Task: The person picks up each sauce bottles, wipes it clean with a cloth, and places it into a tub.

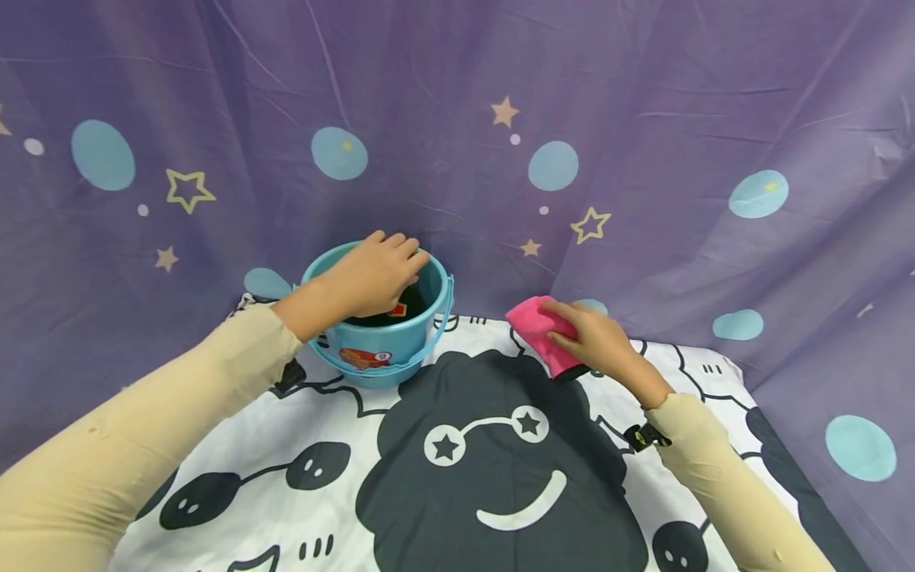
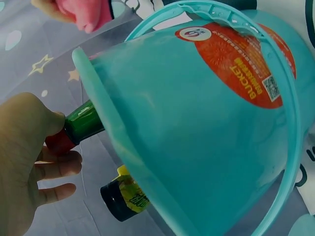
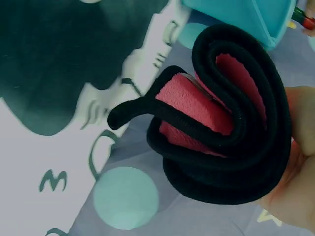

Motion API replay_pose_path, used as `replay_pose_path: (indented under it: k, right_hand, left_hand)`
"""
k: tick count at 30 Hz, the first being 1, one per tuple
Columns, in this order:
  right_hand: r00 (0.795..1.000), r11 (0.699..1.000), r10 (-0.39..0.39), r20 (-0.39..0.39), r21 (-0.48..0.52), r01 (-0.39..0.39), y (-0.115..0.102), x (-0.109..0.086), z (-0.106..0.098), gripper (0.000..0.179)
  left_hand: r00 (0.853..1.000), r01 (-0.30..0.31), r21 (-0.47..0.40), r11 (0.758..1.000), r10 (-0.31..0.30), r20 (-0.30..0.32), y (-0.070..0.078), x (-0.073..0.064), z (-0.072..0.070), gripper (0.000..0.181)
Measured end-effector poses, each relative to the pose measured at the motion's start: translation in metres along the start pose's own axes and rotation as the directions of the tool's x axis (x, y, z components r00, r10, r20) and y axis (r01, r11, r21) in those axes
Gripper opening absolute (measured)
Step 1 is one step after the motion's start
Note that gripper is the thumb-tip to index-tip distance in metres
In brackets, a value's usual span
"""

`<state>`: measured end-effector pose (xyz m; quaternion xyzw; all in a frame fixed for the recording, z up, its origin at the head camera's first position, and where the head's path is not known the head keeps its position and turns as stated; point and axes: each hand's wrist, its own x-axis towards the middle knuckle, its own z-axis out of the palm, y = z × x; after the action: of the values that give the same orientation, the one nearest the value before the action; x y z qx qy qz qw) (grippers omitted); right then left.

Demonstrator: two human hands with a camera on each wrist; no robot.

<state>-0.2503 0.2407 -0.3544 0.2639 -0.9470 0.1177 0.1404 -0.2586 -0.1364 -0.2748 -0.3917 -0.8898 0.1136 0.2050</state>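
A light blue bucket [image 1: 407, 342] with a red label stands upright on the printed cloth, near the purple backdrop. My left hand [image 1: 379, 274] is over its rim. In the left wrist view, that thumb and fingers pinch the red cap of a green bottle [image 2: 86, 122], whose neck sticks out of the bucket; its lower part is hidden inside. Beside it, a black-capped yellow container [image 2: 123, 196] pokes past the rim. To the bucket's right, my right hand [image 1: 589, 338] grips a folded pink cloth [image 1: 539, 330]. Its thick black edging [image 3: 229, 189] shows in loops in the right wrist view.
The bucket's blue handle [image 1: 436, 342] hangs down at its front. A white cloth [image 1: 400, 492] with black cartoon prints covers the surface. Behind it hangs a purple sheet [image 1: 443, 95] with stars and dots.
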Motion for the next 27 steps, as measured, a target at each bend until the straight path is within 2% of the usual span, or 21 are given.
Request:
replay_pose_path:
  k: [12,17,22,27]
  right_hand:
    - [0.999,0.999,0.040,0.033,-0.039,-0.039,0.005,-0.006,0.025,0.049]
    - [0.998,0.998,0.044,0.048,-0.041,-0.042,0.004,-0.008,0.029,0.048]
    - [0.997,0.998,0.046,0.057,-0.039,-0.044,0.005,-0.008,0.032,0.048]
    - [0.996,0.998,0.058,0.065,-0.030,-0.056,0.007,-0.006,0.034,0.047]
  left_hand:
    - [0.997,0.038,0.013,0.999,-0.037,-0.075,0.005,-0.004,0.009,0.035]
    - [0.991,0.058,-0.044,0.997,-0.063,-0.120,0.006,-0.004,0.011,0.044]
    - [0.986,0.047,-0.092,0.995,-0.061,-0.156,0.006,0.000,0.009,0.045]
    - [0.983,0.020,-0.090,0.996,-0.036,-0.181,0.009,0.003,0.008,0.043]
